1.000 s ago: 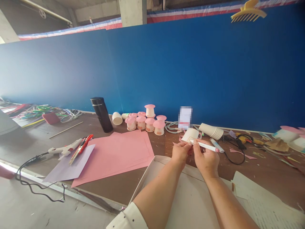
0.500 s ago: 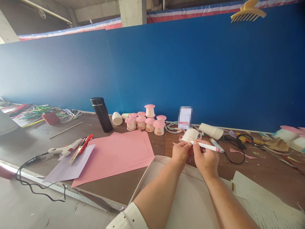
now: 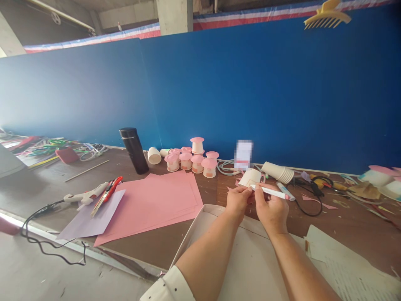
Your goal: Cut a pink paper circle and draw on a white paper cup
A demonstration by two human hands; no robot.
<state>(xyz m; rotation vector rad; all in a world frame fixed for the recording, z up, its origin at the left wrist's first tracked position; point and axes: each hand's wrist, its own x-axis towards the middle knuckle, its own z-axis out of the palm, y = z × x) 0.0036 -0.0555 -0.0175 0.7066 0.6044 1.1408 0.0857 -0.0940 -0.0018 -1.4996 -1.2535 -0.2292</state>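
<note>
- Over the middle of the brown surface (image 3: pixel 344 228), the left hand (image 3: pixel 237 200) pinches a white paper cup (image 3: pixel 249 177), thumb and fingers clamped on its lower edge, so the cup is tipped on its side, clear of the surface.
- The right hand (image 3: pixel 272 209) is closed around a white marker pen (image 3: pixel 271 192), whose tip meets the cup's wall.
- Both hands sit close together, just past the far edge of an open cardboard box (image 3: pixel 200 234).
- Pink paper sheets (image 3: pixel 156 200) lie to their left.
- Behind the sheets are a cluster of pink-topped cups (image 3: pixel 191 161) and an upright black flask (image 3: pixel 134 150).
- A stack of paper cups (image 3: pixel 277 171) lies on its side just beyond the right hand.
- A glue gun (image 3: pixel 86 195) rests well to the left.
</note>
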